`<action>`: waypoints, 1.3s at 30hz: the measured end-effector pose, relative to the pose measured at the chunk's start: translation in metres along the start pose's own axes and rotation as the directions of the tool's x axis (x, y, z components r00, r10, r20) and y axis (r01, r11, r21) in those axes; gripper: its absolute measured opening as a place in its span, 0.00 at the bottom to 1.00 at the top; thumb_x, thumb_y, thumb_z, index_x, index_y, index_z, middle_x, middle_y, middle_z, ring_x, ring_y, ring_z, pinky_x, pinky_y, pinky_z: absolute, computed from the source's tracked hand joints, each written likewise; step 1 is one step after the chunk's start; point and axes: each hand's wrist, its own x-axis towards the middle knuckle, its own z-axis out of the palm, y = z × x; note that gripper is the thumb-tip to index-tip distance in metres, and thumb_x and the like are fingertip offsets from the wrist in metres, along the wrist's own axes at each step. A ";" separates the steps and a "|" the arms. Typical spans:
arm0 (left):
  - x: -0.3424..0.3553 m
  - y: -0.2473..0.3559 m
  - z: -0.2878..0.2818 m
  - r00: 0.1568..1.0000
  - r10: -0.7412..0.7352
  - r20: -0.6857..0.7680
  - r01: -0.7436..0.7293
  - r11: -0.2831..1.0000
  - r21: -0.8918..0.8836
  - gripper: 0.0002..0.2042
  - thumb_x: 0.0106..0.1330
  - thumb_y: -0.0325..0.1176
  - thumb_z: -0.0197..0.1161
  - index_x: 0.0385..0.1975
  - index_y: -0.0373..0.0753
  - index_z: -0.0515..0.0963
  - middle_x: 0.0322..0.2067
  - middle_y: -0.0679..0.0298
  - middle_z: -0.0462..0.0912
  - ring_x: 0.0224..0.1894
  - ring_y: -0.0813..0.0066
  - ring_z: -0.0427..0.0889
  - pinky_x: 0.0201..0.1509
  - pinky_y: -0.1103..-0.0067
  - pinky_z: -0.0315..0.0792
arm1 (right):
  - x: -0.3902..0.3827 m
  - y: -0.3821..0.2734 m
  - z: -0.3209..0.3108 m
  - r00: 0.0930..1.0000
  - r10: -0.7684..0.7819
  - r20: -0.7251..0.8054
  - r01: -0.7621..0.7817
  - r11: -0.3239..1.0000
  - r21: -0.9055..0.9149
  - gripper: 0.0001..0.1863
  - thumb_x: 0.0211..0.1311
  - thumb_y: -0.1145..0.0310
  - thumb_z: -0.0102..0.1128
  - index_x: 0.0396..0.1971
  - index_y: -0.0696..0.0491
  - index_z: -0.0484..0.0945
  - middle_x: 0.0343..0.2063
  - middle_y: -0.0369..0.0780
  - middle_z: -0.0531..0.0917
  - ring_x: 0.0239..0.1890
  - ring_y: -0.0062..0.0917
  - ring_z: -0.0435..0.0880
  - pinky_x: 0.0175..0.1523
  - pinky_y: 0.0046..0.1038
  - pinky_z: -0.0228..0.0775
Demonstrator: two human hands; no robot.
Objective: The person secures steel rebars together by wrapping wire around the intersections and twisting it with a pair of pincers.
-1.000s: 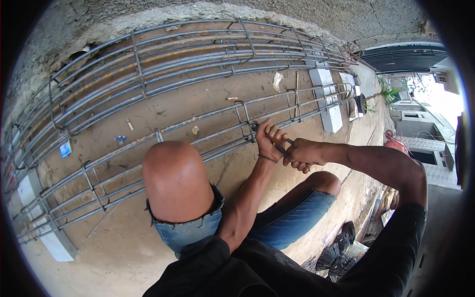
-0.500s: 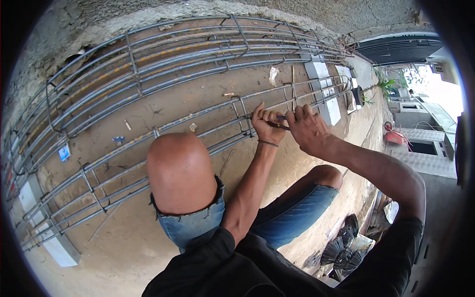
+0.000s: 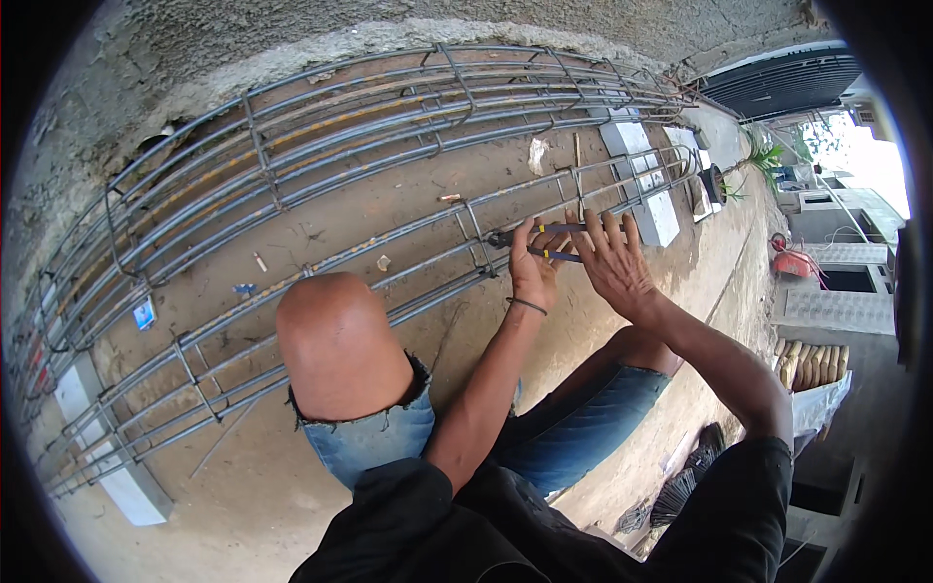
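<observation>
Dark pliers point(image 3: 501, 239) with yellow-banded handles sit open at a stirrup on the nearer steel rebar cage point(image 3: 202, 394). My left hand point(image 3: 533, 270), wearing a dark wrist band, is closed round the pliers' handles near their middle. My right hand point(image 3: 614, 267) has its fingers stretched out, lying against the handle ends. The fingertips partly hide the handles, and the jaws' exact grip on the steel is too small to tell. My bare knee point(image 3: 335, 335) is just below the cage, left of my left forearm.
More rebar cages point(image 3: 262, 155) lie along the rough wall point(image 3: 194, 58). White blocks point(image 3: 657, 219) support the nearer cage at both ends. At right are a potted plant point(image 3: 763, 165), a red wheelbarrow point(image 3: 792, 262), stacked sacks point(image 3: 812, 364) and dark bundled material point(image 3: 680, 491) beside me.
The pliers' handles have spread apart and now lie more level. My right hand has gone from a closed grip to stretched fingers, moving up and right. The view has shifted slightly.
</observation>
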 end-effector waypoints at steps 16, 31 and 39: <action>-0.050 -0.006 0.052 0.740 0.042 0.671 -0.669 0.153 0.728 0.33 0.56 0.47 0.63 0.57 0.32 0.63 0.56 0.52 0.68 0.62 0.61 0.62 0.64 0.66 0.55 | -0.083 0.030 0.050 0.819 0.406 0.407 -0.326 -0.254 0.910 0.05 0.46 0.81 0.50 0.24 0.55 0.71 0.18 0.31 0.67 0.25 0.15 0.66 0.31 0.21 0.60; 0.078 0.053 0.037 0.952 0.004 0.305 0.013 -1.000 -0.029 0.43 0.39 0.44 0.75 0.56 0.31 0.62 0.48 0.45 0.74 0.54 0.57 0.72 0.65 0.65 0.53 | -0.245 -0.175 0.183 0.320 0.534 0.783 -0.443 -0.646 0.621 0.15 0.52 0.64 0.55 0.34 0.60 0.76 0.28 0.41 0.82 0.33 0.25 0.80 0.38 0.26 0.69; 0.072 0.051 0.054 0.952 -0.046 0.303 -0.053 -0.998 0.014 0.28 0.36 0.44 0.76 0.35 0.32 0.76 0.35 0.45 0.80 0.43 0.52 0.79 0.44 0.66 0.73 | -0.264 -0.196 0.136 0.326 0.556 0.765 -0.207 -0.747 0.632 0.23 0.50 0.61 0.59 0.44 0.58 0.75 0.39 0.48 0.81 0.43 0.33 0.80 0.47 0.27 0.69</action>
